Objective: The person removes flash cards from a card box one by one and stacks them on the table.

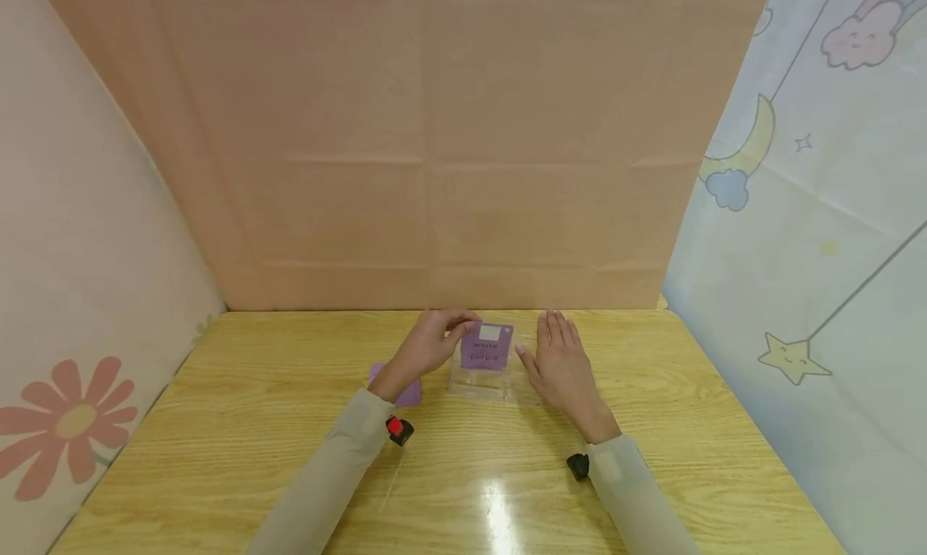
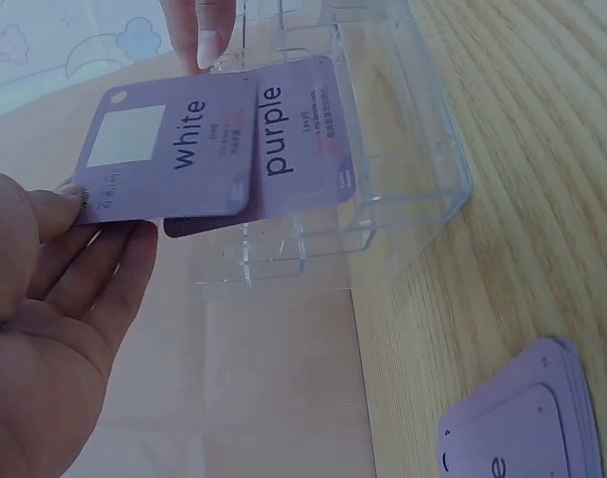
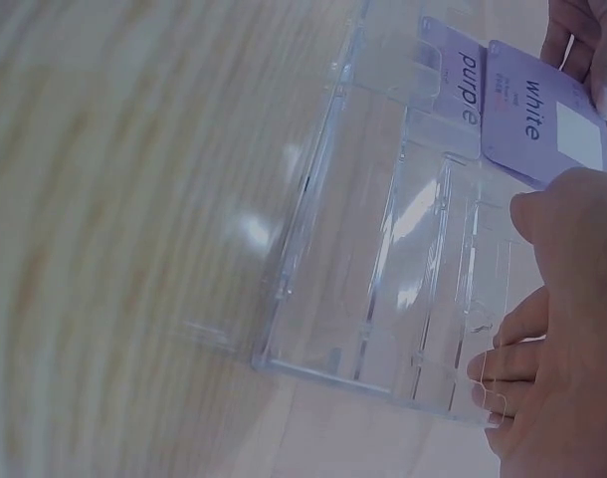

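My left hand (image 1: 427, 344) pinches the edge of a purple flashcard marked "white" (image 2: 209, 159), which bears a pale square. This card overlaps another flashcard marked "purple" (image 2: 303, 139), which stands in a clear tiered plastic display stand (image 1: 478, 388). In the left wrist view, the "white" card's lower part lies in front of the upper part of the "purple" one. My right hand (image 1: 566, 372) rests along the right side of the stand with its fingers extended. The right wrist view has those fingers at the rear edge of the stand (image 3: 373, 249).
A stack of purple cards (image 2: 512, 428) lies on the wooden table (image 1: 253, 426), left of the stand and partly under my left wrist in the head view. A plain backdrop (image 1: 434, 137) rises behind the table, with patterned cloth (image 1: 804, 257) on the right.
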The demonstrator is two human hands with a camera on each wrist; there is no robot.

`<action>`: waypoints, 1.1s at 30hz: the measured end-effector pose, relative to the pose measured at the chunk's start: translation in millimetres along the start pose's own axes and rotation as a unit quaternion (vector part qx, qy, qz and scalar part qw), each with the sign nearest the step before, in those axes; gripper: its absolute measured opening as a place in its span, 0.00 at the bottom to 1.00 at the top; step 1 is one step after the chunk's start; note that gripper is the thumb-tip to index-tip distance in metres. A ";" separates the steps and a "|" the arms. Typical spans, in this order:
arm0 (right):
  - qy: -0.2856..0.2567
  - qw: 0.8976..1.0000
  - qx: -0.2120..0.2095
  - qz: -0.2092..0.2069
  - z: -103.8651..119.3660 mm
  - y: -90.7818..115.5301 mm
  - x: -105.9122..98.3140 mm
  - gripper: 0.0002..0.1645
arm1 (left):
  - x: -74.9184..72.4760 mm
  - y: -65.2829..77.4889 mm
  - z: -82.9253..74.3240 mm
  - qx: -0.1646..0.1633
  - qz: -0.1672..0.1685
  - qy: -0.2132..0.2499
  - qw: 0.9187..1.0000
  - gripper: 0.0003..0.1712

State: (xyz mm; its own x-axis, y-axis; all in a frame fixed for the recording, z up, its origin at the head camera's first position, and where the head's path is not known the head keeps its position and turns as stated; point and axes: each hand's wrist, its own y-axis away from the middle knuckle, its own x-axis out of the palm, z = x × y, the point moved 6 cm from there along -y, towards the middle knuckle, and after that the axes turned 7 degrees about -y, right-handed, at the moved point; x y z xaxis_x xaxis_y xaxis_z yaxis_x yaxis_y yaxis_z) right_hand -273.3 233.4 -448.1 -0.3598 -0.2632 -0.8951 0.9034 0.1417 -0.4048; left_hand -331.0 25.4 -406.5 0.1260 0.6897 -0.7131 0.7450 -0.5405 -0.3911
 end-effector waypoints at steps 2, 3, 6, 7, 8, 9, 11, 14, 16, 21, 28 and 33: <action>-0.001 1.000 0.001 -0.002 0.0 -1.7 0.7 0.45 | -2.3 -1.7 3.0 -0.002 -0.014 0.008 1.000 0.12; -0.001 1.000 0.002 -0.002 -0.1 -2.7 1.3 0.45 | -3.8 -2.2 4.1 -0.001 -0.024 0.010 1.000 0.12; -0.003 1.000 0.004 -0.002 0.3 -5.0 2.2 0.45 | -8.0 -3.3 7.1 -0.003 -0.043 0.022 0.999 0.11; -0.003 1.000 0.005 -0.001 0.5 -5.7 2.7 0.45 | -9.5 -3.2 8.0 -0.006 -0.048 0.026 0.999 0.11; -0.004 1.000 0.007 0.000 0.7 -6.3 3.2 0.45 | -10.7 -3.1 9.4 -0.010 -0.051 0.032 0.998 0.10; -0.004 1.000 0.008 0.002 0.8 -7.0 3.7 0.44 | -11.6 -2.9 11.3 -0.015 -0.053 0.036 0.998 0.10; -0.004 1.000 0.008 0.001 1.2 -8.4 4.1 0.44 | -13.1 -2.7 15.0 -0.027 -0.053 0.046 0.997 0.10; -0.003 1.000 0.014 0.007 0.7 -10.3 6.0 0.45 | -14.0 -3.1 22.3 -0.046 -0.052 0.054 0.996 0.11; 0.000 1.000 0.017 0.009 0.0 -11.7 6.9 0.45 | -14.7 -3.9 26.0 -0.053 -0.051 0.059 0.996 0.11; 0.004 1.000 0.025 0.009 -2.5 -14.0 9.2 0.45 | -15.6 -6.2 35.6 -0.063 -0.046 0.076 0.994 0.12; 0.009 1.000 0.024 0.004 -2.9 -18.1 11.7 0.46 | -20.8 -6.2 50.1 -0.087 -0.046 0.113 0.989 0.12; 0.022 1.000 0.018 -0.009 -4.3 -22.4 12.8 0.45 | -24.7 -5.7 62.5 -0.109 -0.041 0.149 0.982 0.13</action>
State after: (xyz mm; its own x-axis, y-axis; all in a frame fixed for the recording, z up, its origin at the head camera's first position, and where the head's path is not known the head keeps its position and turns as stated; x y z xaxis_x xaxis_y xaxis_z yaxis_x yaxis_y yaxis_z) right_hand -299.2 230.9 -451.3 -0.3856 -0.2230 -0.8953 0.9041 0.1024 -0.4148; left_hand -379.3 -18.6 -423.0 0.2207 0.8548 -0.4697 0.8791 -0.3829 -0.2837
